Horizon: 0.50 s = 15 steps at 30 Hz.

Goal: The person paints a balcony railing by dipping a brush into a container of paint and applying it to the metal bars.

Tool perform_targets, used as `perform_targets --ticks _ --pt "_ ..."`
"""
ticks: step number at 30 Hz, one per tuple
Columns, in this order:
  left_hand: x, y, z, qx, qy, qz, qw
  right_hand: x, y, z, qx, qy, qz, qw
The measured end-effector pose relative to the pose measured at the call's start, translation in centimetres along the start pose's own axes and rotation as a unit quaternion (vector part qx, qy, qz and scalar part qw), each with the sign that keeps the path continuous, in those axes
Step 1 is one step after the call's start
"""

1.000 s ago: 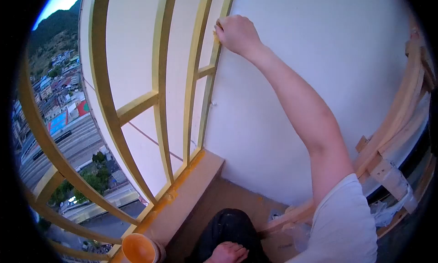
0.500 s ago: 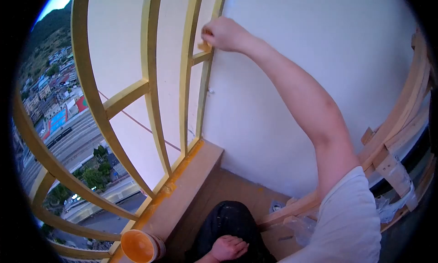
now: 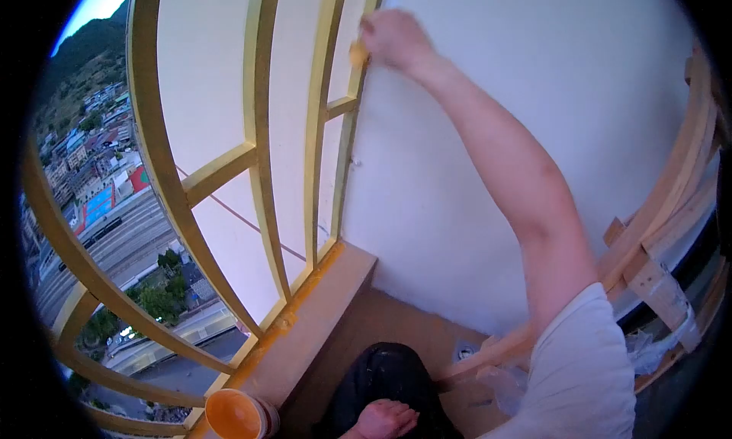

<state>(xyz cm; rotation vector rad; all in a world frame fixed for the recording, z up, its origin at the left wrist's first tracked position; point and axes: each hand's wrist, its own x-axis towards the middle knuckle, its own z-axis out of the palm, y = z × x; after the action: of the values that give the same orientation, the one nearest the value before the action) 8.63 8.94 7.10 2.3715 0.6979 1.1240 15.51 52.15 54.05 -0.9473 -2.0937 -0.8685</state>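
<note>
My right hand (image 3: 395, 39) is raised at the top, closed around a small paintbrush (image 3: 358, 53) whose yellow-coated tip points down. That tip is against the yellow metal post (image 3: 351, 126) beside the white wall. The hand is blurred, and most of the brush is hidden in my fingers. Low in the view, my left hand (image 3: 387, 419) rests on my dark-trousered leg (image 3: 385, 370), fingers curled together and nothing visible in them. A bucket (image 3: 232, 414) with orange-yellow paint inside stands at the bottom left, beside the railing.
Curved yellow bars (image 3: 259, 134) run along the left, with a town and roads far below outside. The ledge (image 3: 320, 294) under them has orange paint smears. A white wall (image 3: 473, 195) stands ahead. Wooden framing (image 3: 656, 233) and clear plastic (image 3: 648, 351) lie to the right.
My right hand has moved up and slightly right along the post with the paintbrush. My left hand stays on my leg; the view has shifted slightly.
</note>
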Motion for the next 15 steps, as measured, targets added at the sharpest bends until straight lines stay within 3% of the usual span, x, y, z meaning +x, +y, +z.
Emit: perform_targets --ticks 3,4,7,8,9,11,14,15 --pt "0.2 0.0 0.1 -0.004 0.000 0.003 1.000 0.6 0.3 -2.0 0.055 0.037 -0.004 0.998" --pt "0.2 0.1 0.1 -0.004 -0.002 0.006 1.000 -0.2 0.1 -0.4 0.059 -0.016 -0.022 0.998" --pt "0.2 0.0 0.5 -0.002 -0.003 0.014 1.000 0.0 1.7 1.7 0.022 -0.014 -0.001 1.000" --pt "0.3 0.0 0.6 -0.003 -0.002 0.014 1.000 0.8 1.8 -0.4 0.039 0.055 0.058 0.996" --pt "0.3 0.0 0.7 -0.004 -0.002 0.014 1.000 1.0 1.8 -2.2 0.039 0.056 0.055 0.996" --pt "0.5 -0.1 0.7 -0.004 -0.003 0.015 1.000 1.6 2.5 -4.3 -0.103 0.188 -0.138 0.967" --pt "0.3 0.1 0.9 -0.004 -0.004 0.015 1.000 -1.5 2.4 0.0 -0.129 0.039 -0.217 0.967" --pt "0.3 0.1 1.0 -0.005 -0.003 0.016 1.000 -2.6 1.0 -0.3 -0.131 0.040 -0.219 0.966"
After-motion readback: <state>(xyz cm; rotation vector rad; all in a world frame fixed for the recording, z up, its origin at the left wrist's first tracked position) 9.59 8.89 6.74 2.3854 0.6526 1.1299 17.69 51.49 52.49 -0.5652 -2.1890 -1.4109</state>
